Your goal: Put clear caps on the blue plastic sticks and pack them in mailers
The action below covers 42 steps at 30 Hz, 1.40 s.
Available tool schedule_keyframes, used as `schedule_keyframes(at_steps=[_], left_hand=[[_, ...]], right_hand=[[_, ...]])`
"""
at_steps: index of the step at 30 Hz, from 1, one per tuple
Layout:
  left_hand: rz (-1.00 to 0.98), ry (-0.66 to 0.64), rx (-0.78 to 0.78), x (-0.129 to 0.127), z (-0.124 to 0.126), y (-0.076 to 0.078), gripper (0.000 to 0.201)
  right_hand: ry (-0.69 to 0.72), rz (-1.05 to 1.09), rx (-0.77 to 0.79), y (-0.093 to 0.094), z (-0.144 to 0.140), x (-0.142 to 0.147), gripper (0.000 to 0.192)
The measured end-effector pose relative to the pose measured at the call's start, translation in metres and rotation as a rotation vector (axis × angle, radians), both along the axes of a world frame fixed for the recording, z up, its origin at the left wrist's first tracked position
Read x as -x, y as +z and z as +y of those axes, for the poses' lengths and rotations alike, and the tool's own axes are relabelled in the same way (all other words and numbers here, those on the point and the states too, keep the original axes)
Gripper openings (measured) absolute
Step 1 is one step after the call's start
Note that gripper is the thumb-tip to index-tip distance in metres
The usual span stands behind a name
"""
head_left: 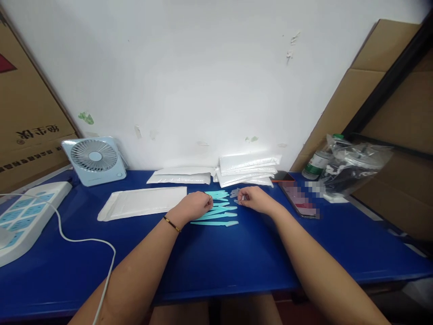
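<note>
Several teal eyebrow razors lie fanned out side by side on the blue table, their ends pointing right. My left hand is closed above their left part and covers some of them. What its curled fingers hold, if anything, is hidden. A small pile of clear plastic caps sits just right of the razors. At that pile my right hand pinches with thumb and forefinger, and a small clear cap shows at the fingertips. A white padded envelope lies flat to the left of my left hand.
Stacked white padded envelopes lie against the wall. A phone, a bottle and a plastic bag are on the right. On the left are a blue fan, a power strip and its white cable.
</note>
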<state>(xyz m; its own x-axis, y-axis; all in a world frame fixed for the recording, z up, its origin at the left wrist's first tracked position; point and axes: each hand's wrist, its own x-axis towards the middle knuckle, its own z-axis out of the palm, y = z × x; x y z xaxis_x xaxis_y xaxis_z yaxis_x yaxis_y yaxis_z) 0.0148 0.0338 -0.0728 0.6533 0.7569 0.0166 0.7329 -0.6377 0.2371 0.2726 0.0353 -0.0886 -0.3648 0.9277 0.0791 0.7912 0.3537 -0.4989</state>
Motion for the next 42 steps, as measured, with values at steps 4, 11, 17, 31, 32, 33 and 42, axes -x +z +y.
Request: schedule_keyframes(at_steps=[4, 11, 17, 31, 32, 33, 42], left_hand=[[0.033, 0.058, -0.081, -0.01, 0.0, -0.006, 0.021], [-0.013, 0.038, -0.049, -0.01, -0.001, -0.003, 0.022], [-0.061, -0.079, 0.07, -0.005, -0.004, 0.0, 0.02], [0.017, -0.045, -0.074, -0.009, 0.001, -0.01, 0.017], [0.019, -0.038, -0.068, -0.008, 0.001, -0.009, 0.017], [0.019, -0.034, -0.062, -0.008, 0.001, -0.008, 0.017], [-0.054, -0.084, -0.036, -0.015, -0.002, -0.009, 0.018]], right_hand=[[0.019, -0.004, -0.007, 0.0, -0.001, 0.002, 0.007], [0.091, 0.027, 0.059, 0.005, -0.003, 0.001, 0.011], [0.179, 0.06, 0.111, 0.01, -0.008, 0.002, 0.011], [0.123, 0.07, 0.056, 0.003, -0.004, 0.005, 0.008], [0.119, 0.071, 0.052, 0.003, -0.004, 0.005, 0.008], [0.118, 0.074, 0.05, 0.003, -0.004, 0.004, 0.009], [0.197, 0.112, 0.019, 0.002, -0.008, 0.02, 0.011]])
